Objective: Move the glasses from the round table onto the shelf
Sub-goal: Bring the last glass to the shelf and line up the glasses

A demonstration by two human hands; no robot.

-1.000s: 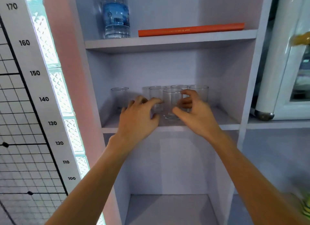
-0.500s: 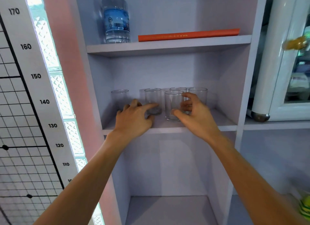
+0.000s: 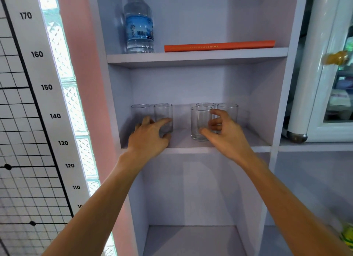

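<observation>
Several clear glasses stand on the middle shelf of a pale cabinet. My left hand is closed around the second glass from the left, which stands close beside the leftmost glass. My right hand holds the front glass, thumb across its lower front and fingers curled at its right side. Two more glasses, one at the back and one to the right, stand behind that hand. The round table is out of view.
A water bottle and a flat orange book lie on the shelf above. A white glass-door cabinet stands to the right. On the left are a pink wall and a height chart. An open compartment lies below.
My left hand has slid its glass leftward, close to the leftmost glass. The right hand stays at the front glass, its fingers a little looser.
</observation>
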